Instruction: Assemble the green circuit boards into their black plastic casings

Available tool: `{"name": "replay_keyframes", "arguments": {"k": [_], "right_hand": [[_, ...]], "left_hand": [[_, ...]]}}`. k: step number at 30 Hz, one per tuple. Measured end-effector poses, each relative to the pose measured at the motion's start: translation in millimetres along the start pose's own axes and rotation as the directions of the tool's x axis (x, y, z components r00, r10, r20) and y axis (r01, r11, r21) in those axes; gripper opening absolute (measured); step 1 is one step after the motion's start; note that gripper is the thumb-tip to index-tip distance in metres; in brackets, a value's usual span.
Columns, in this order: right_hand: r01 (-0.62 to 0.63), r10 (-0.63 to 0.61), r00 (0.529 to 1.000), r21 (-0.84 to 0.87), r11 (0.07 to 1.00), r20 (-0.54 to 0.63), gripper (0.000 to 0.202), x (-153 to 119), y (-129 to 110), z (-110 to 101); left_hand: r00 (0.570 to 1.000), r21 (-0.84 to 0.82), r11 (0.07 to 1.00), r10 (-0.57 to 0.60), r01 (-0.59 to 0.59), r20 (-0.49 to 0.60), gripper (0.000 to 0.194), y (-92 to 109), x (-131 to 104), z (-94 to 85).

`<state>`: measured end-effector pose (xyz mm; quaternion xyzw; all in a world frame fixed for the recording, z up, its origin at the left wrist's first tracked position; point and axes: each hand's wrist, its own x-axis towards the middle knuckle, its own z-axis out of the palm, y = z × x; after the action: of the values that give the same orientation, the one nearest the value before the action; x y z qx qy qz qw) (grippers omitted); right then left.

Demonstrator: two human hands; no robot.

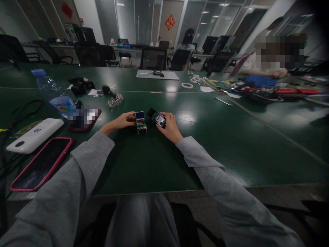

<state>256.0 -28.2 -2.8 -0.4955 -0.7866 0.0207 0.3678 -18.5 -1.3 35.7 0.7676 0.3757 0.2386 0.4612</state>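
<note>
My left hand grips a small green circuit board with a dark screen by its left edge, its fingers closed against the side. A short gap to the right, my right hand is closed on a dark, flat rectangular panel with a white patterned area near my fingers. The panel tilts down toward the right. Both things are held over the green table, apart from each other. Whether the board rests on the tabletop is hard to tell.
To my left are a pink-cased phone, a white power bank, a plastic bottle and glasses. Farther off are a tape roll, a wrench and tangled cables. Another person sits at the far right.
</note>
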Motion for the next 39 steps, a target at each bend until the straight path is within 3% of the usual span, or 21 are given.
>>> {"name": "replay_keyframes", "arguments": {"k": [15, 30, 39], "right_hand": [[0.010, -0.010, 1.000, -0.001, 1.000, 0.006, 0.052, -0.5, 1.8, 0.4], [0.019, -0.019, 1.000, 0.007, 1.000, -0.014, 0.051, -0.6, 2.5, 1.5], [0.017, -0.017, 1.000, 0.011, 1.000, -0.004, 0.051, -0.7, 2.1, 0.1]], "left_hand": [[0.998, 0.273, 0.962, 0.020, -0.001, -0.067, 0.033, -0.3, 0.5, -1.7], [0.998, 0.310, 0.950, -0.005, 0.026, -0.066, 0.057, -35.5, 11.0, -8.9], [0.999, 0.228, 0.974, 0.029, -0.019, -0.041, 0.058, -27.1, 9.2, -6.8]]}}
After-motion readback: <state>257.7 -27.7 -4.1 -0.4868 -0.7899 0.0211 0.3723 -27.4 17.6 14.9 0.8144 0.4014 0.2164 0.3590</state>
